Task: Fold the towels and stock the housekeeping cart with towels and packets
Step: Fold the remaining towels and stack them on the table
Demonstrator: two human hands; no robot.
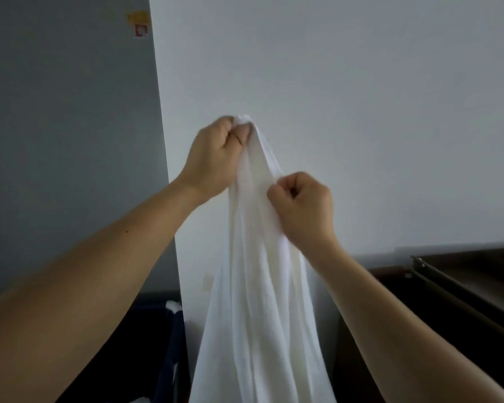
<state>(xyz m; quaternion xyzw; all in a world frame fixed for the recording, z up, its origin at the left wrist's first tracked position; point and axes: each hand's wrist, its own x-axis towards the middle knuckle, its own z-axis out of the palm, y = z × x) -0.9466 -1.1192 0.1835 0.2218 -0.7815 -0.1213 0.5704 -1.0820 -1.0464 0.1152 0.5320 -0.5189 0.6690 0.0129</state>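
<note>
Hanging in mid-air before a white wall [332,82], the white towel [253,286] drapes straight down in long folds; its bottom edge is out of frame. Head view: left hand [213,154] is higher, its fingers [240,134] curled tight round the bunched top corner. Right hand [304,206] is lower and just beside it, fingers pinching the towel's right edge. Yellow-and-red sticker [140,23] on the grey wall at upper left is too blurred to read. Dark metal-edged unit [463,280] at right. Dark blue fabric [169,344] at lower left, with a white scrap on top.
</note>
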